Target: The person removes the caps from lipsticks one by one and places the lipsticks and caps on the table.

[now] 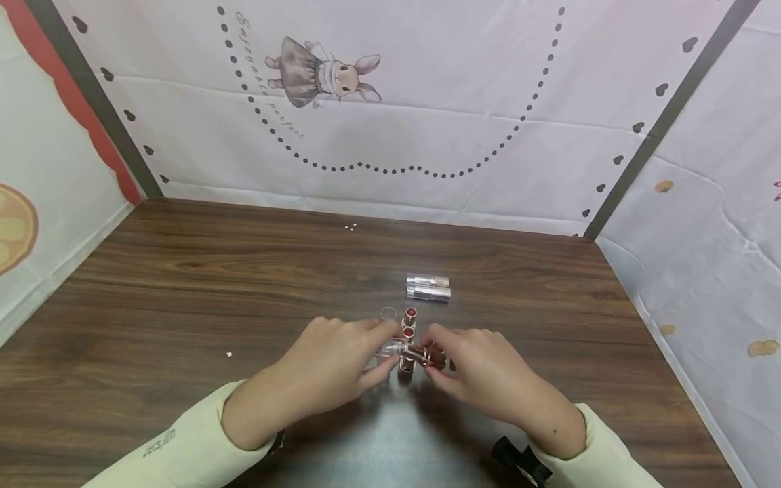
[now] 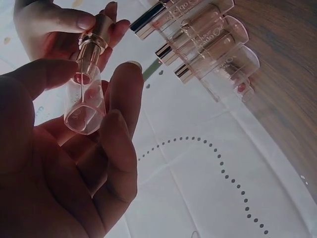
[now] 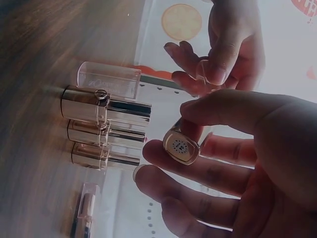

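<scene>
My left hand [image 1: 332, 359] pinches a clear lipstick cap [image 2: 84, 116] between thumb and fingers. My right hand [image 1: 488, 369] pinches the rose-gold base of a lipstick [image 2: 96, 34], whose base end shows a round printed mark in the right wrist view. Both are held level, end to end, and in the left wrist view the lipstick's metal tube is at the cap's mouth with its tip overlapping the clear wall. Just beneath the hands, several uncapped lipsticks [image 3: 79, 106] stand in a row, red tips up. A clear cap [image 3: 109, 82] stands beside them.
Two silvery capped lipsticks [image 1: 428, 286] lie side by side on the brown wooden table [image 1: 244, 271], beyond the row. Small white bits [image 1: 350, 227] lie near the back edge, and another white bit [image 1: 229, 354] at left. Printed cloth [image 1: 427, 102] walls the table's back and sides.
</scene>
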